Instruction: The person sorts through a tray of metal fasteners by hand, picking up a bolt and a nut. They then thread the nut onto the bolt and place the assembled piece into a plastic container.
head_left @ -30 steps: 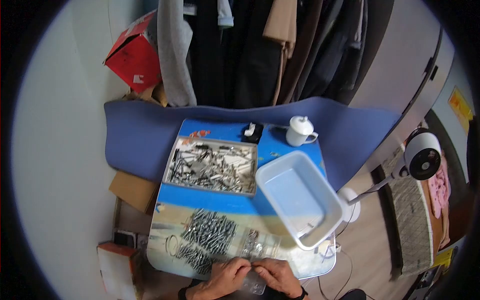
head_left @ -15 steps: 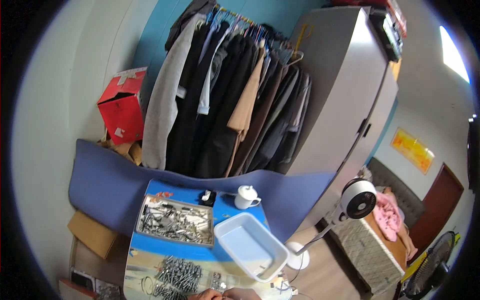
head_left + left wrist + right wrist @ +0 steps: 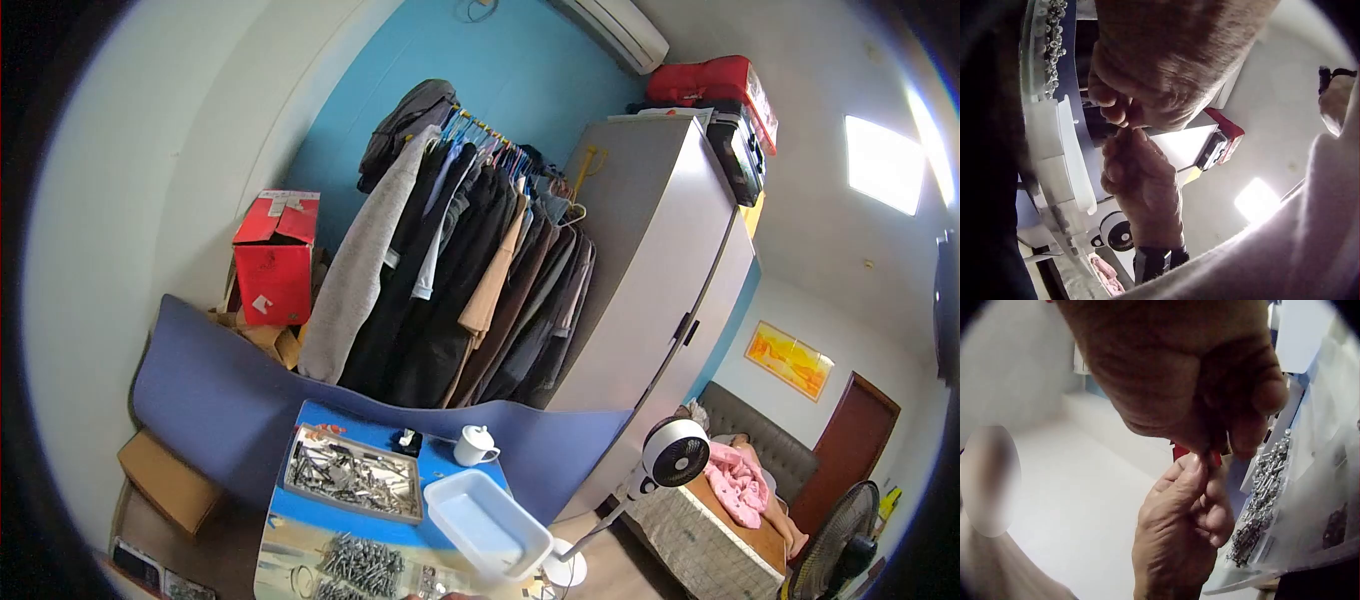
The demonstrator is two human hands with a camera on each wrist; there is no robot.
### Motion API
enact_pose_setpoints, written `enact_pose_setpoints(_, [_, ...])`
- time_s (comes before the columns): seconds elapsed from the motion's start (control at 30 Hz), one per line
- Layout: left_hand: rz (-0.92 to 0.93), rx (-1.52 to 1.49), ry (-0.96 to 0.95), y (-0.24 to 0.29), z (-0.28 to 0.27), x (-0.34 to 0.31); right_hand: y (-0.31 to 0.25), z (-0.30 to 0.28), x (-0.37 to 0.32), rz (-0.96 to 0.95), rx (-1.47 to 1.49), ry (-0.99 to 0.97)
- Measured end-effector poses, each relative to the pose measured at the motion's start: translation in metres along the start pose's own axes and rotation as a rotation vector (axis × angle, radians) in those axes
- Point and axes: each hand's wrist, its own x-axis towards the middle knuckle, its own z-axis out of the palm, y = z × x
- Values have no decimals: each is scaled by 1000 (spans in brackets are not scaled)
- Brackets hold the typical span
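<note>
My two hands meet fingertip to fingertip, curled and pinching. In the left wrist view my left hand [image 3: 1166,75] comes down from the top and my right hand [image 3: 1150,194], with a dark band at the wrist, rises to it. The right wrist view has my right hand [image 3: 1160,375] above and my left hand [image 3: 1179,519] below, thumb pressed to forefinger. Fingers hide most of the small part between them; I cannot tell its kind. Beside the hands lie a clear plastic compartment box [image 3: 1310,506] and a pile of metal screws [image 3: 362,566].
On the table stand a shallow tray [image 3: 418,488] of mixed metal pieces, a white plastic tub [image 3: 490,520], a lidded white mug [image 3: 475,447] and a small black item [image 3: 407,442]. A blue-purple panel [image 3: 220,370] borders the table's far side. A white fan [image 3: 675,452] stands at right.
The head view has tilted upward, so the table sits lower in it and both hands have slid almost out at the bottom edge. The hands were together in the earlier frames too.
</note>
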Motion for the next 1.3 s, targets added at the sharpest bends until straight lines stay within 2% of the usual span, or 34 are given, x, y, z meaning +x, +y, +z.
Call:
enact_pose_setpoints(0.03, [-44,19,-28,-3,0,-6,8,2,0,-23,-25,3])
enact_pose_setpoints(0.17, [-9,66,26,4,-6,-11,12,10,-3,-28,6,13])
enact_pose_setpoints(0.23, [-263,84,-93,-2,-5,-17,35,10,-2,45,14,-66])
enact_pose_setpoints(0.27, [-239,106,-76,8,-8,-13,28,9,-5,52,93,-55])
enact_pose_setpoints(0.3, [-217,51,-38,8,-4,-13,19,4,-5,150,117,-106])
enact_pose_setpoints(0.5, [-197,74,-131,14,-5,-3,20,-7,1,58,42,-136])
enact_pose_setpoints(0.57, [-173,63,-88,10,-2,3,23,-4,6,78,112,-70])
enact_pose_setpoints(0.63, [-220,26,-140,4,0,6,28,-7,11,-121,21,-18])
enact_pose_setpoints(0.67, [-221,37,-127,2,1,9,29,-9,12,-85,39,21])
enact_pose_setpoints(0.77, [-210,58,-176,-7,5,13,32,-17,19,-44,28,-83])
enact_pose_setpoints(0.83, [-274,53,-176,-9,6,15,39,-16,20,-41,59,-55])
enact_pose_setpoints(0.93, [-299,47,-214,-11,8,18,40,-16,26,-167,124,7])
enact_pose_setpoints(1.07, [-343,81,-241,-6,10,23,49,-22,27,-114,51,-31])
enact_pose_setpoints(1.13, [-300,92,-241,-12,13,20,50,-26,27,-68,65,-93])
enact_pose_setpoints(1.3, [-290,95,-241,-13,20,19,52,-29,24,-67,136,-70])
